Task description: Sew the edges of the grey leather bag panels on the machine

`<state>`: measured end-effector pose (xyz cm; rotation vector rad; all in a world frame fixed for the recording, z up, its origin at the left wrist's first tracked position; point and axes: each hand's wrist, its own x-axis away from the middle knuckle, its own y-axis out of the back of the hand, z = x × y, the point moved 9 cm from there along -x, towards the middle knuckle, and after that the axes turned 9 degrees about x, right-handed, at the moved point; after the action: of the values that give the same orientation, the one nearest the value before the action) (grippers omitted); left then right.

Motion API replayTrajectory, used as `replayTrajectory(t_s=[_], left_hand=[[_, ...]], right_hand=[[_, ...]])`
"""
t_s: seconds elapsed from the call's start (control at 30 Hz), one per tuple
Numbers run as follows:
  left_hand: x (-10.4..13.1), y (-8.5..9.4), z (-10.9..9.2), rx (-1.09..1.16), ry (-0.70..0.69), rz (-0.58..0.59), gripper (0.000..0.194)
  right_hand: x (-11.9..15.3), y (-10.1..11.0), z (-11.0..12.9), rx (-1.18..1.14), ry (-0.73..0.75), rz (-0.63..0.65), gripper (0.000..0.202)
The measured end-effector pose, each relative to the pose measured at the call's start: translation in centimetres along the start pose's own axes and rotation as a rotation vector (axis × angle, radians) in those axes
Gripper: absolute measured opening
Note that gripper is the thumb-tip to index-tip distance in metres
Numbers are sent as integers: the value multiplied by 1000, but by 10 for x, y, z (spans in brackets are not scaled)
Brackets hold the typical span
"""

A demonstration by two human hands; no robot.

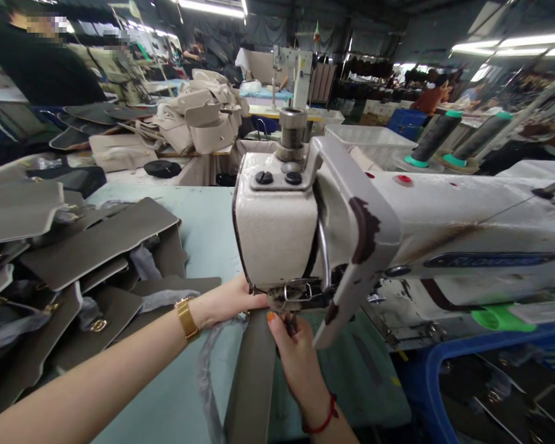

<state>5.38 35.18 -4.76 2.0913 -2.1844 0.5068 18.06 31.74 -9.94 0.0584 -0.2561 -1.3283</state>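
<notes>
A long grey leather-like panel (252, 376) lies under the head of a white sewing machine (277, 234), its near end running toward me. My left hand (234, 300), with a gold watch band on its wrist, holds the panel's left side close to the needle area; most of its fingers are hidden behind the machine head. On the panel's right edge, my right hand (300, 361) is closed, thumb on top, beside the presser foot. Small dark metal shows by its fingers, too unclear to name. A plastic-wrapped strap (208, 382) hangs along the panel's left side.
Grey bag pieces (106, 240) with wrapped straps and gold fittings are piled on the left. A blue basket (420, 382) holding similar pieces stands at right. Two thread cones (437, 139) rise behind the machine arm. Beige bags (198, 114) are heaped beyond; people work farther back.
</notes>
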Motion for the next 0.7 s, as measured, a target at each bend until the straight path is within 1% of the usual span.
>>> replayTrajectory(t_s=[0.1, 0.2, 0.3, 0.37, 0.4, 0.5, 0.57, 0.63, 0.7], left_hand=[[4, -11, 9, -53, -43, 127, 22], [6, -14, 10, -78, -105, 164, 23], [5, -13, 11, -76, -99, 167, 16], [3, -7, 12, -85, -71, 133, 6], [2, -3, 14, -85, -45, 110, 6], [-1, 13, 22, -11, 48, 22, 15], [-2, 25, 31, 58, 88, -27, 19], [-1, 36, 41, 102, 93, -60, 22], [6, 47, 55, 183, 83, -112, 26]], right_hand=[[-3, 3, -5, -37, -32, 87, 31], [-6, 2, -8, -75, -45, 175, 32], [-6, 6, -4, -83, -30, 174, 31], [-5, 9, 1, -61, -14, 155, 32], [-4, 10, 3, -48, -8, 147, 32], [-2, 14, 9, -25, 5, 115, 33], [-2, 17, 11, -14, 15, 92, 34], [-1, 20, 12, 2, 23, 85, 37], [2, 21, 10, 29, 26, 104, 39]])
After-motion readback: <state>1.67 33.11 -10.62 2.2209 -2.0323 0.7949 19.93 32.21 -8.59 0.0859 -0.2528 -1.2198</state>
